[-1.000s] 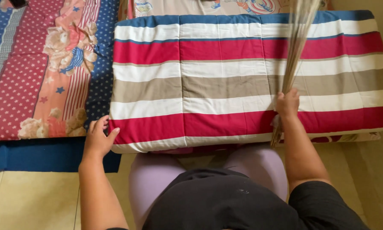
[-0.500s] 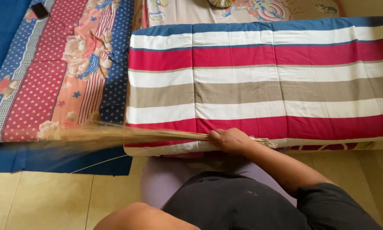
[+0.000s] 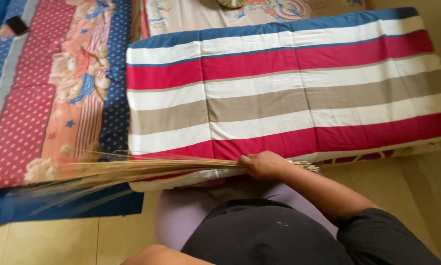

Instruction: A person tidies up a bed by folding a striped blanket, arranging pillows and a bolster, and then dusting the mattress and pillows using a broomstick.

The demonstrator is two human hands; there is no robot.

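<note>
Striped folded quilt point(image 3: 279, 93) fills the upper right: bands of blue, white, red and tan, lying flat, its near edge just above the person's lap. Beneath its far edge, a pale sheet with cartoon prints point(image 3: 191, 12) shows. To the left, touching the quilt's side, a patterned mattress cover point(image 3: 44, 98) in red dots, blue stars and teddy-bear motifs; a blue cloth point(image 3: 4, 211) sticks out under its near edge. Tiled floor point(image 3: 49, 243), cream-coloured, along the bottom left and right.

Stick broom point(image 3: 132, 169), a bundle of thin straw-coloured ribs, lies nearly level along the quilt's near edge; bristle end fans out leftward, blurred, over the blue cloth and the mattress cover's corner. Bound butt end pokes out just right of the fist.

Right hand point(image 3: 264, 164) clenched around the broom near its bound end, knuckles up, resting at the quilt's edge.

Left hand: out of frame; only a bare bit of that arm at the bottom edge.

Small dark phone point(image 3: 18, 24) on the mattress cover, far upper left.
</note>
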